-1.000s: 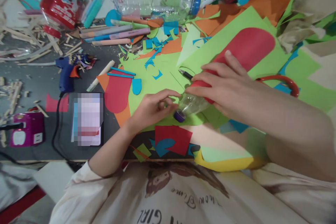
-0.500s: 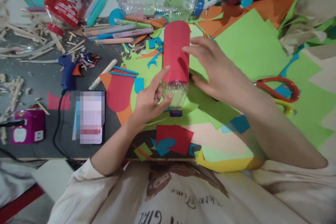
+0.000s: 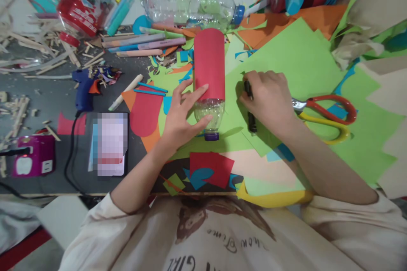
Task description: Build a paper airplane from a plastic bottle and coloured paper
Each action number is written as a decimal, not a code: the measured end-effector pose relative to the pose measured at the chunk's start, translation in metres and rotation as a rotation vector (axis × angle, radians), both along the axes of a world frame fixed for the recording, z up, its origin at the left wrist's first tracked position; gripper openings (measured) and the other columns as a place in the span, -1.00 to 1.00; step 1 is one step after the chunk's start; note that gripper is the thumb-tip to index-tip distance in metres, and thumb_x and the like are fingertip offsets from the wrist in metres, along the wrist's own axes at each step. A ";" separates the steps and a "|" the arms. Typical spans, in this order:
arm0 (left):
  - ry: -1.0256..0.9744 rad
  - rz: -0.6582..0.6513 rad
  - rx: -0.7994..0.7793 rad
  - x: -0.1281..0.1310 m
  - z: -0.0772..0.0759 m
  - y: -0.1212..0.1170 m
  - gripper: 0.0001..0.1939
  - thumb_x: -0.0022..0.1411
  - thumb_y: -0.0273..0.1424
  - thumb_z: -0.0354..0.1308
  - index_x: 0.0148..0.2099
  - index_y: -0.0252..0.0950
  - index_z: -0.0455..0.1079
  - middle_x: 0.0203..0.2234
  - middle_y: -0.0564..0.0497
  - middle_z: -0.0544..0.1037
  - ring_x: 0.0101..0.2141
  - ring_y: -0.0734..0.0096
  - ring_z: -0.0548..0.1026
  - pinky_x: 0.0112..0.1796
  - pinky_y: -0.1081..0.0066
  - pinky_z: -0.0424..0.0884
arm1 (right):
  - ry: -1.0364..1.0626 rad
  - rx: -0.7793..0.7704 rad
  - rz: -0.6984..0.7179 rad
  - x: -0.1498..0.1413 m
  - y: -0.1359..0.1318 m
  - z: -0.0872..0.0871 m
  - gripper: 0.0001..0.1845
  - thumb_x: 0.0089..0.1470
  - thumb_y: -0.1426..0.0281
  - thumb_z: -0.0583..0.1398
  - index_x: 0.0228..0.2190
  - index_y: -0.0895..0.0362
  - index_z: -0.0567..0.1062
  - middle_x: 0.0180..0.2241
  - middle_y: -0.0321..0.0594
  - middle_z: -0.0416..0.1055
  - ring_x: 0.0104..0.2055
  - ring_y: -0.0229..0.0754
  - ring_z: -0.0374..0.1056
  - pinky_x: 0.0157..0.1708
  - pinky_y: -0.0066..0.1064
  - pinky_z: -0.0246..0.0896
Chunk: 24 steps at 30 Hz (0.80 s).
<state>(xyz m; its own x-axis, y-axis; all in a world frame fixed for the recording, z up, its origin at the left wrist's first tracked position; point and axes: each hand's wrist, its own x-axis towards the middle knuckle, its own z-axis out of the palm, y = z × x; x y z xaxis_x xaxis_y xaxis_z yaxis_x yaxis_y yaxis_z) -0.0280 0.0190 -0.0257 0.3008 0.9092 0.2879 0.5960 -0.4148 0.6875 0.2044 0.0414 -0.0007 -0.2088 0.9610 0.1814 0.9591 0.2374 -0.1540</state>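
A clear plastic bottle (image 3: pixel 210 112) with a purple cap lies with its neck toward me, its body wrapped in red paper (image 3: pixel 209 63). My left hand (image 3: pixel 182 114) rests against its left side, fingers spread; the forefinger touches the red paper and the thumb lies over the neck. To the right of the bottle, my right hand (image 3: pixel 269 97) has its fingers closed on a black pen (image 3: pixel 252 123) lying on the green paper (image 3: pixel 286 55). Part of the pen is hidden under the fingers. Scissors (image 3: pixel 327 120) with red and yellow handles lie just beyond that hand.
A blue glue gun (image 3: pixel 84 89), a phone (image 3: pixel 111 144) and a purple box (image 3: pixel 34 154) are on the left. Markers (image 3: pixel 149 44), a large clear bottle (image 3: pixel 190 4) and a red-labelled bottle (image 3: pixel 82 12) lie at the back. Wood sticks and paper scraps (image 3: pixel 211 167) surround the work.
My right hand has left the red-wrapped bottle, moved right and down, and closed on the black pen. The bottle has shifted slightly left; my left hand stays against it.
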 end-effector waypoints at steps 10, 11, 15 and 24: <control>-0.143 -0.085 -0.088 -0.003 0.003 0.002 -0.51 0.30 -0.02 0.11 0.23 0.03 0.32 0.18 -0.08 0.25 -0.28 0.48 0.51 -0.17 0.32 0.57 | 0.879 -0.271 0.189 -0.006 -0.030 -0.003 -0.61 0.24 0.23 0.13 0.06 0.04 0.46 -0.02 -0.10 0.48 -0.11 -0.13 0.44 -0.17 -0.26 0.41; -0.158 -0.090 -0.103 -0.003 0.002 0.002 -0.50 0.29 -0.01 0.11 0.23 0.04 0.31 0.19 -0.08 0.25 -0.32 0.52 0.50 -0.19 0.33 0.57 | 0.883 -0.263 0.182 -0.006 -0.031 -0.004 -0.61 0.23 0.23 0.14 0.05 0.03 0.48 -0.05 -0.11 0.49 -0.12 -0.14 0.44 -0.18 -0.27 0.41; -0.187 -0.094 -0.131 -0.002 0.000 0.002 -0.46 0.27 0.02 0.12 0.24 0.05 0.30 0.24 -0.08 0.21 -0.30 0.50 0.52 -0.17 0.31 0.58 | 0.831 -0.216 0.203 -0.004 -0.030 -0.003 -0.60 0.23 0.20 0.12 0.04 0.03 0.51 -0.13 -0.14 0.50 -0.21 -0.17 0.44 -0.29 -0.32 0.40; -0.202 -0.107 -0.082 -0.002 -0.004 0.005 -0.49 0.27 -0.01 0.13 0.23 0.06 0.32 0.21 -0.07 0.26 -0.35 0.56 0.49 -0.22 0.39 0.58 | 0.535 -0.079 0.019 0.016 -0.026 0.012 -0.61 0.28 0.17 0.03 -0.35 0.07 0.58 -0.47 -0.19 0.52 -0.53 -0.17 0.35 -0.48 -0.30 0.24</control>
<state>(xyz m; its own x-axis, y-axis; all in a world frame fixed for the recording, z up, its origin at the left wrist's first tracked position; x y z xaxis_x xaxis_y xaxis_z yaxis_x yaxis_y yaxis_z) -0.0301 0.0239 -0.0293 0.3405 0.8982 0.2781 0.3987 -0.4058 0.8224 0.2204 0.0152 0.0114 -0.1247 0.9729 0.1948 0.7375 0.2222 -0.6377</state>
